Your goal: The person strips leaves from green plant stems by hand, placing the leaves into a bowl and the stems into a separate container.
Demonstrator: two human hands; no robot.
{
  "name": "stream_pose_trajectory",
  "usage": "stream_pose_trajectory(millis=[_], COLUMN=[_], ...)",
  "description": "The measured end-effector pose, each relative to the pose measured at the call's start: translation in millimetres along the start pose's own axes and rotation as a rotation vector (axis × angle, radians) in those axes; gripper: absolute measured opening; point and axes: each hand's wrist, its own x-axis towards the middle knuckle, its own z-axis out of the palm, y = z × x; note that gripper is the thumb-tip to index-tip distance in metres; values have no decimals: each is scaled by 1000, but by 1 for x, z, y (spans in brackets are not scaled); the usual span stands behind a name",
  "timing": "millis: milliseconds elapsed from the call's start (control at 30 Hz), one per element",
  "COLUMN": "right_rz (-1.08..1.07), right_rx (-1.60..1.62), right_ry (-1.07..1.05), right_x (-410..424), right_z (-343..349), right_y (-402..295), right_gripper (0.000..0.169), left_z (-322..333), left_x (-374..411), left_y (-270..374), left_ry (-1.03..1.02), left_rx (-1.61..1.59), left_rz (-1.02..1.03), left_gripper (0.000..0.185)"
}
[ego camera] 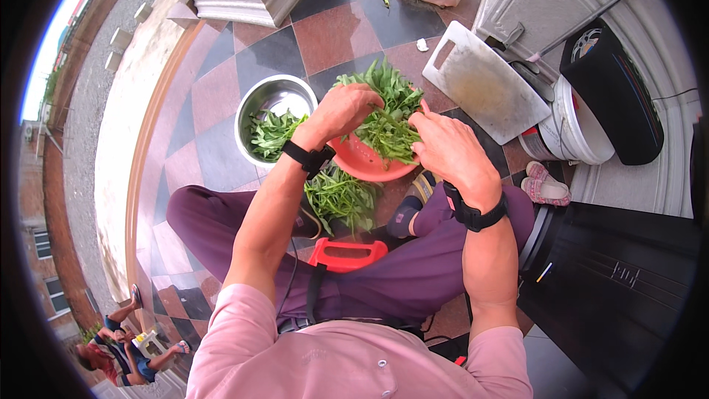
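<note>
Leafy green stems (382, 94) fill a red plastic colander (368, 166) on the tiled floor. My left hand (349, 108) is over the colander's left side, its fingertips curled down at the greens; whether they grip a stem is hidden. With my right hand (454, 149) I hold the ends of green stems (396, 136) at the colander's right side, between thumb and fingers. A steel bowl (242, 108) with loose leaves (271, 136) stands to the left. Below the colander, a pile of greens (343, 197) lies on the floor between my legs.
A white cutting board (487, 83) leans at the right, near a white bucket (581, 122) and a black speaker-like box (615, 94). Patterned shoes (545, 184) and a black cabinet (609, 266) are right of my knee. A red plastic stool (349, 255) is under me. Another person sits far left.
</note>
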Motion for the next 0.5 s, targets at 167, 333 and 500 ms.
stream_pose_trajectory(millis=[167,333,500], right_rz=[66,129,194], right_rx=[-88,39,179], right_ry=[110,428,492], right_x=[2,14,23], right_z=[-12,-22,-20], right_y=[1,-9,-12], right_gripper=[17,13,13], left_z=[-54,-73,-80], left_x=[5,-20,-51], left_y=[27,22,10], left_ry=[115,277,176], left_rx=[-10,-175,-605], left_rz=[-111,-301,-438], left_gripper=[20,22,24])
